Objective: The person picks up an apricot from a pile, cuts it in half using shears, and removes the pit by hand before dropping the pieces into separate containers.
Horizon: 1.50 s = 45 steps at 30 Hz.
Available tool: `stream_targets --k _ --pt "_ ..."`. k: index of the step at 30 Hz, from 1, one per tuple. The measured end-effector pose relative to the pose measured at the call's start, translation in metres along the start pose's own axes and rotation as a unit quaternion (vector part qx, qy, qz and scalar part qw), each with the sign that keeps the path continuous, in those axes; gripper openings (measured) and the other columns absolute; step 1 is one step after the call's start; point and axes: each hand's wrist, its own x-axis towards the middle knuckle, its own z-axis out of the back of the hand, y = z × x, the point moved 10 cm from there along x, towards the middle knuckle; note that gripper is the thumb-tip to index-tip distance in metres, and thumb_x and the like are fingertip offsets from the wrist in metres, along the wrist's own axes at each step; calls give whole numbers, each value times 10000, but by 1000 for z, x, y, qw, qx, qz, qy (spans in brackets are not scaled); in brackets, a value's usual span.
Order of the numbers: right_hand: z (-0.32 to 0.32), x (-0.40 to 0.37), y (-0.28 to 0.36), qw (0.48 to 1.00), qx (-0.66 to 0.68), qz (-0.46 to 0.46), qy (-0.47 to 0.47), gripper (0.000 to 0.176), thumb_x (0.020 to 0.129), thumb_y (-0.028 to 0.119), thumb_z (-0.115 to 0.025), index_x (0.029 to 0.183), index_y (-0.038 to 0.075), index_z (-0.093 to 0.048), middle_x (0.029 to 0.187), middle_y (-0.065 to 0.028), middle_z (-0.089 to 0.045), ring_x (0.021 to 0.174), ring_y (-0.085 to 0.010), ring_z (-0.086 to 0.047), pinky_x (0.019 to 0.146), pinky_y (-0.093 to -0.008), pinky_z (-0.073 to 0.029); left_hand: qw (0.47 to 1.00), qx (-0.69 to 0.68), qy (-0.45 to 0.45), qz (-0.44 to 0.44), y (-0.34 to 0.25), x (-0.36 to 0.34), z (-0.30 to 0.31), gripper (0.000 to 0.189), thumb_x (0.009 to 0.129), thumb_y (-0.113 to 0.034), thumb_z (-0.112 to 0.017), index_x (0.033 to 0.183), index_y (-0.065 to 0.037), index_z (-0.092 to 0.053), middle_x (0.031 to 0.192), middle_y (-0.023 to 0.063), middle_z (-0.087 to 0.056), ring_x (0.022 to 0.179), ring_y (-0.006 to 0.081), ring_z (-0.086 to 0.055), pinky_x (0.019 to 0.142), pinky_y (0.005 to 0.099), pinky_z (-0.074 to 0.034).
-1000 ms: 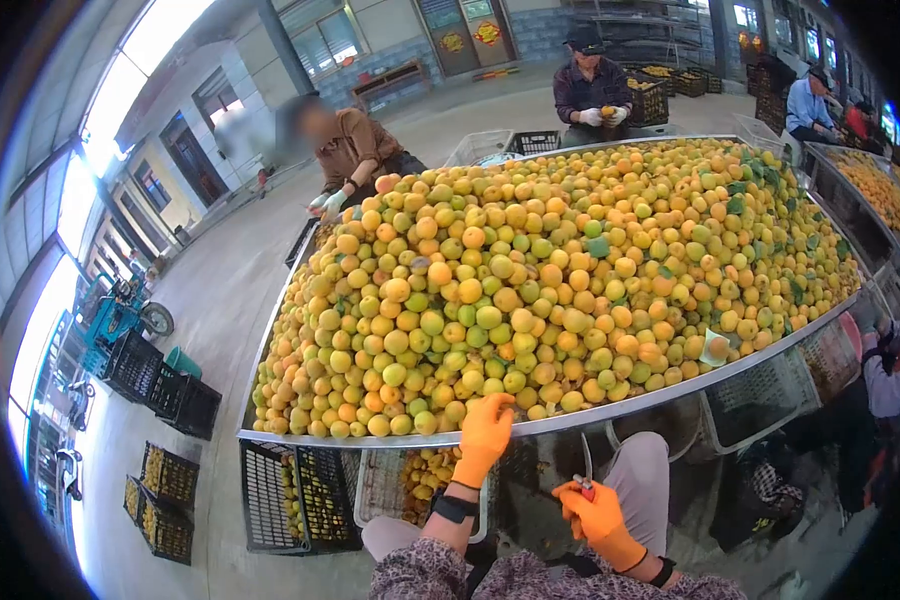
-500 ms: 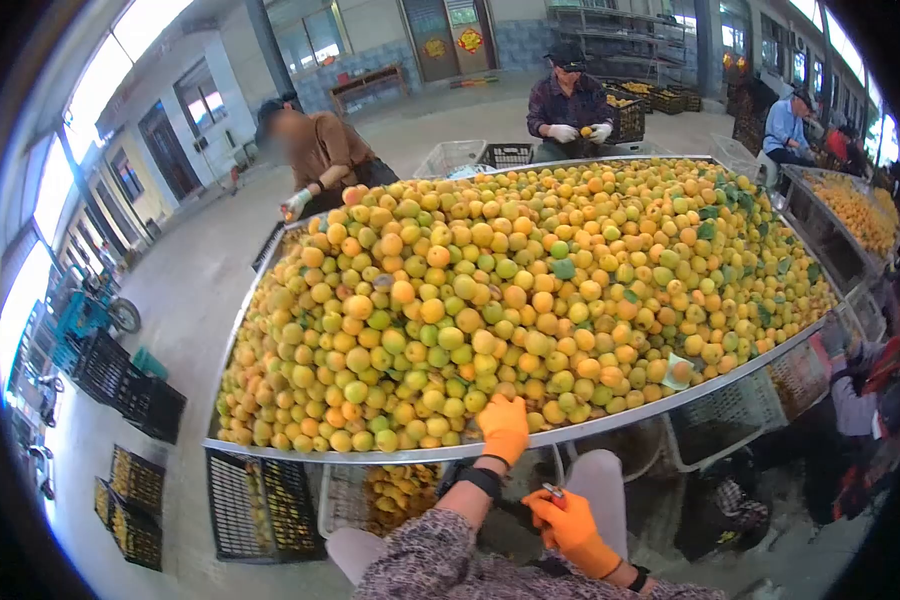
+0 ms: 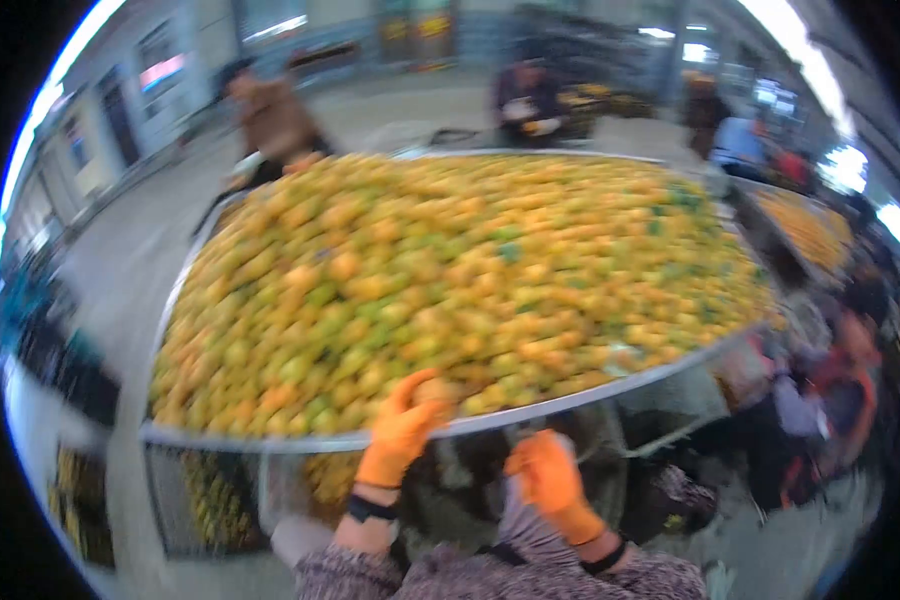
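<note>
A big heap of yellow, orange and green apricots (image 3: 470, 270) fills a metal-edged table (image 3: 590, 398) in front of me. My left hand (image 3: 398, 432), in an orange glove, is at the near rim with its thumb and fingers curled around an apricot (image 3: 436, 394). Below the rim, above my lap, my right hand (image 3: 555, 487) in a matching glove is closed. A small thing with a metallic look showed at its fingertips a moment ago; blur hides what it is now.
A person in brown (image 3: 280, 120) works at the far left corner, and another in dark clothes (image 3: 526, 103) sits behind the heap. Crates stand under the table, including a dark one (image 3: 205, 500). A second fruit table (image 3: 805, 225) is at the right.
The view has swung and blurred. My left hand has drawn back from the heap and now has an apricot between its fingers. My right hand has risen towards the rim.
</note>
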Motion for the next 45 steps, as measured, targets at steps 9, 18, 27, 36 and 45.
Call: stream_targets --k 9,18,27,36,45 --pt "-110 -22 40 968 163 -169 83 221 974 216 -427 939 19 -519 673 -83 -556 395 -87 -419 368 -228 -306 965 -251 -31 76 -91 -141 21 677 756 75 -630 1388 3 -399 1272 130 -534 1083 202 -567 852 284 -498" --pt "-170 -30 64 959 161 -158 169 160 899 140 -497 945 -11 -524 646 -58 -506 425 -90 -402 394 -233 -333 949 -298 -77 70 -78 -200 50 701 742 37 -634 1394 8 -375 1313 182 -484 1035 273 -590 788 321 -517" --pt "-200 -30 54 965 94 -190 154 157 814 83 -655 943 30 -584 622 13 -533 443 -50 -426 415 -212 -310 914 -399 -40 60 -77 -218 46 692 738 44 -532 1408 30 -359 1266 169 -515 1025 242 -592 800 300 -492" --pt "-186 -10 53 987 -133 38 79 217 797 185 -721 840 -4 -622 562 -50 -485 506 -90 -431 468 -289 -371 879 -465 -83 58 -80 -222 44 823 647 -52 -558 1410 97 -289 993 141 -578 855 231 -537 726 273 -441" --pt "-179 -32 77 981 23 -96 165 197 812 36 -657 1008 13 -659 606 46 -498 550 -20 -414 492 -205 -328 909 -411 -62 28 -74 -221 51 868 696 -271 -663 1378 141 -319 1289 173 -417 899 264 -511 702 295 -447"
